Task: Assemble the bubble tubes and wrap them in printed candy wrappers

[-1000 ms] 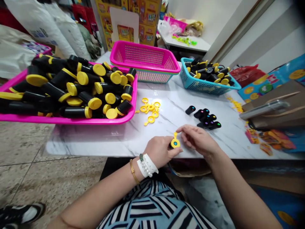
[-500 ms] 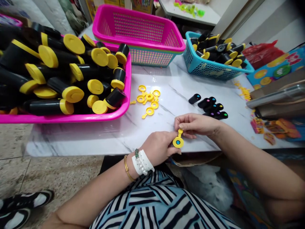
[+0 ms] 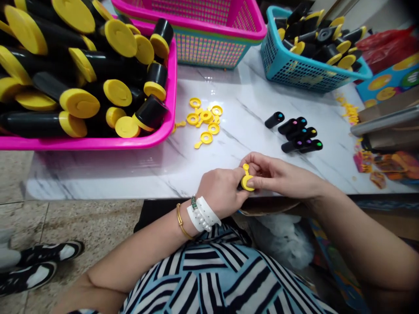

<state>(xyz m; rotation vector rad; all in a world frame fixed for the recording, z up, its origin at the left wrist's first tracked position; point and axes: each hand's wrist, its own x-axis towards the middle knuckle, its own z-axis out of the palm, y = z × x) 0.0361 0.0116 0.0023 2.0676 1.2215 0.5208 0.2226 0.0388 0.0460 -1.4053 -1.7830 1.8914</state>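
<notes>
In the head view, my left hand [image 3: 222, 189] is closed round a small black tube [image 3: 240, 186], mostly hidden by the fingers. On the tube's end sits a yellow ring cap [image 3: 246, 182] with a tab pointing away from me. My right hand [image 3: 278, 176] pinches that cap, its thumb lying over the ring's middle and the other fingers curled behind. Beyond my hands lie several loose yellow ring caps [image 3: 206, 138]. To their right, several small black tubes with coloured dots at their ends [image 3: 274, 120] lie in a group on the marbled table [image 3: 131, 179].
A pink basket [image 3: 173, 109] heaped with black-and-yellow tubes stands at the left. Stacked baskets [image 3: 206, 48] are at the back, and a blue basket [image 3: 294, 78] of similar tubes at the back right. Yellow scraps and a box crowd the right. Someone's shoes [image 3: 49, 253] show on the floor.
My right thumb has moved from the cap's tab onto its ring, covering the blue dot that showed in the middle. The view has tipped slightly downward.
</notes>
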